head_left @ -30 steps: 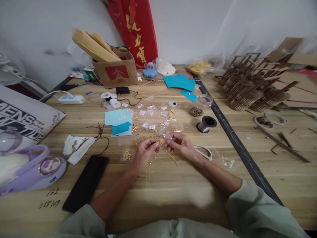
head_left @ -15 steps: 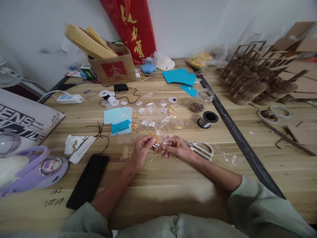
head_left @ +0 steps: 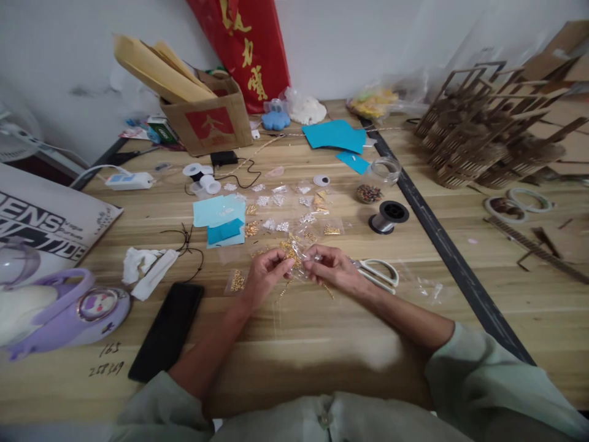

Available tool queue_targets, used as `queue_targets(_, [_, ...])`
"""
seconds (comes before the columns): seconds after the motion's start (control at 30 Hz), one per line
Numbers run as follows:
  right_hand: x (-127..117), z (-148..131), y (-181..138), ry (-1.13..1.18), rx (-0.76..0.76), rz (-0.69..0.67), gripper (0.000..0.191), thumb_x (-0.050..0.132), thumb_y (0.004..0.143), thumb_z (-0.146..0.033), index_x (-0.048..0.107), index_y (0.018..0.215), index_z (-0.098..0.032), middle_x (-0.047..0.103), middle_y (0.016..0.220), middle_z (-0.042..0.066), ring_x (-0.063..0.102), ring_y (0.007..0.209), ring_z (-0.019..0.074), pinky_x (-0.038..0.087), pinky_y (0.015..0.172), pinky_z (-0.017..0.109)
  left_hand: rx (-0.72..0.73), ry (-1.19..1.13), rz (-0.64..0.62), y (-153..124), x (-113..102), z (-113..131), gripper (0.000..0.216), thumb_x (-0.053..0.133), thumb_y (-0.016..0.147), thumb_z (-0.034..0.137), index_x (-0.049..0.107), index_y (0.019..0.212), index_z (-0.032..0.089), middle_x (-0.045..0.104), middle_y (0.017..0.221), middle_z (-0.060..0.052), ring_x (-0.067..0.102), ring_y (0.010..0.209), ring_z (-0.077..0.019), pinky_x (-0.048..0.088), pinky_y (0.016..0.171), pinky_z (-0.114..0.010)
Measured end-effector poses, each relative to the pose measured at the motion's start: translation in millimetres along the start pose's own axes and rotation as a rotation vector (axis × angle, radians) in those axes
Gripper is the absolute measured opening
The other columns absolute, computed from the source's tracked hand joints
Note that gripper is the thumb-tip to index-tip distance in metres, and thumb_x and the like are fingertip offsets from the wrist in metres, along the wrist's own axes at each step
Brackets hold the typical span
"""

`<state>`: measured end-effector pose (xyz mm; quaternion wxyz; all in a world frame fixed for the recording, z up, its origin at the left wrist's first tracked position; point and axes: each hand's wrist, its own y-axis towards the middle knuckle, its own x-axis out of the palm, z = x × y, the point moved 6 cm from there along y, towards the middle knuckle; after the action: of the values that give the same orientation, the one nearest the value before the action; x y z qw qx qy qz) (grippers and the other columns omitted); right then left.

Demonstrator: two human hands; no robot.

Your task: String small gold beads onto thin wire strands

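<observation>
Between my two hands is a small clear plastic bag (head_left: pixel 300 265) with gold-coloured beads or findings in it. My left hand (head_left: pixel 269 273) pinches its left side, thumb against fingers. On the other side my right hand (head_left: pixel 332 267) grips the bag's clear plastic edge. Below the hands a thin gold chain (head_left: pixel 328 291) lies on the table, its middle hidden by them. A bag of gold rings (head_left: pixel 237 280) rests left of my left hand. White-handled scissors (head_left: pixel 380 274) lie just right of my right wrist, their blades partly hidden.
Several small bags of silver and gold findings (head_left: pixel 278 200) lie beyond my hands. A wire spool (head_left: pixel 389 217) and a glass jar (head_left: pixel 384 172) stand to the right. At left are a black phone (head_left: pixel 166 331), a purple bottle (head_left: pixel 69 313) and blue cards (head_left: pixel 219 212).
The view has shifted slightly. My hands stay on the plastic bag, and its clear part now shows more widely between them. My right fingers sit a little differently on its edge.
</observation>
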<state>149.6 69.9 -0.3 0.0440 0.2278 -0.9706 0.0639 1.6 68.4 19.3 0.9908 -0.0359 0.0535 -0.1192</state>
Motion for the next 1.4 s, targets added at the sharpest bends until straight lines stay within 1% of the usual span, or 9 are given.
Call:
queue_targets(0.17, [2,-3,0,0.011,-0.015,-0.025,0.03,0.071,0.076,-0.045,0.058,0.082,-0.018,0.058,0.058,-0.003,0.051,0.049,0.0081,0.043,0.047,0.019,0.019,-0.022,0.008,1,0,-1,0.026,0.064,0.077,0.038,0.058,0.064,0.016,0.058,0.059,0.001,0.054,0.058,-0.0116,0.044,0.06,-0.024])
queue_targets(0.33, [4,-4,-1,0.028,-0.036,-0.048,0.027,0.07,0.077,-0.042,0.059,0.082,-0.018,0.059,0.059,-0.003,0.052,0.05,0.0078,0.042,0.048,0.019,0.034,-0.048,0.009,1,-1,-4,0.026,0.063,0.079,0.037,0.058,0.065,0.016,0.059,0.06,0.0,0.055,0.058,-0.0114,0.045,0.062,-0.024])
queue_targets(0.47, [5,-4,0,0.031,-0.032,-0.068,0.027,0.071,0.077,-0.041,0.059,0.082,-0.017,0.059,0.06,-0.003,0.052,0.051,0.0076,0.042,0.049,0.018,0.045,-0.106,0.011,1,-1,-6,0.026,0.063,0.081,0.037,0.059,0.066,0.016,0.059,0.06,0.001,0.056,0.059,-0.0113,0.046,0.061,-0.023])
queue_targets(0.57, [4,-5,0,0.037,-0.033,-0.065,0.028,0.072,0.075,-0.041,0.06,0.082,-0.016,0.06,0.06,-0.002,0.054,0.052,0.008,0.043,0.05,0.018,0.057,-0.142,0.007,1,0,-7,0.025,0.061,0.083,0.036,0.06,0.069,0.016,0.059,0.061,0.002,0.057,0.059,-0.011,0.046,0.061,-0.023])
queue_targets(0.83, [4,-5,1,0.066,-0.016,-0.052,0.029,0.074,0.074,-0.039,0.059,0.082,-0.016,0.061,0.063,-0.002,0.057,0.055,0.0083,0.044,0.05,0.018,0.103,-0.177,0.008,0,-1,-8,0.03,0.055,0.088,0.036,0.06,0.067,0.016,0.061,0.062,0.0,0.057,0.06,-0.0114,0.046,0.062,-0.023])
queue_targets(1.03, [3,-4,1,0.086,-0.014,-0.053,0.029,0.075,0.073,-0.039,0.058,0.082,-0.017,0.061,0.063,-0.003,0.058,0.056,0.0088,0.044,0.05,0.018,0.089,-0.248,0.015,1,-2,-14,0.032,0.052,0.089,0.042,0.06,0.074,0.015,0.063,0.065,-0.002,0.059,0.061,-0.0138,0.047,0.061,-0.026])
queue_targets(1.13, [2,-6,1,0.086,-0.035,-0.038,0.029,0.073,0.075,-0.04,0.057,0.082,-0.016,0.061,0.064,-0.002,0.058,0.056,0.0088,0.044,0.049,0.018,0.089,-0.244,-0.002,1,0,-9,0.027,0.057,0.086,0.041,0.06,0.079,0.015,0.063,0.066,-0.001,0.059,0.06,-0.0127,0.047,0.061,-0.025])
queue_targets(1.23, [1,-9,1,0.086,-0.05,-0.021,0.029,0.072,0.076,-0.04,0.057,0.081,-0.016,0.061,0.064,-0.001,0.059,0.057,0.0095,0.045,0.049,0.018,0.088,-0.182,0.021,0,0,-3,0.022,0.066,0.08,0.035,0.058,0.078,0.015,0.061,0.062,0.002,0.057,0.058,-0.0105,0.047,0.061,-0.024])
queue_targets(1.4, [1,-11,1,0.078,-0.06,-0.004,0.028,0.072,0.075,-0.04,0.059,0.082,-0.016,0.06,0.062,-0.002,0.056,0.054,0.0085,0.045,0.048,0.018,0.081,-0.138,0.043,-1,-1,-1,0.021,0.065,0.08,0.034,0.056,0.075,0.015,0.062,0.06,0.001,0.057,0.057,-0.0104,0.047,0.061,-0.024])
